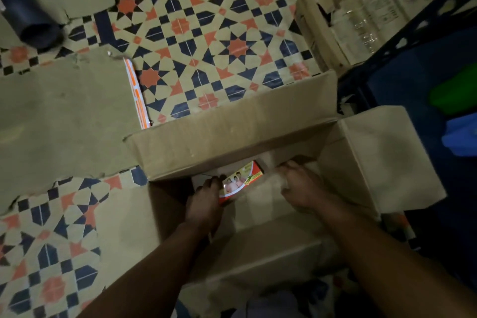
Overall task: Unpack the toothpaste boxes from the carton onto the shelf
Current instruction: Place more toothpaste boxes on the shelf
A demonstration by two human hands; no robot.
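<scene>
Cardboard carton (232,137) is sitting open on the tiled floor (206,33) beside the blue shelf (402,77), left grip (205,201) pinching a red toothpaste box (244,179) down inside it, right grip (304,188) reaching in too, blurred, state unclear.

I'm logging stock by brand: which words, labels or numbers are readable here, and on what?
On the toothpaste box: wording beside a printed picture, too blurred to read.
On the white packs at upper right: print too small and blurred.
On the orange-striped cardboard edge: marks, not legible.
Nothing here can be quoted.
</scene>
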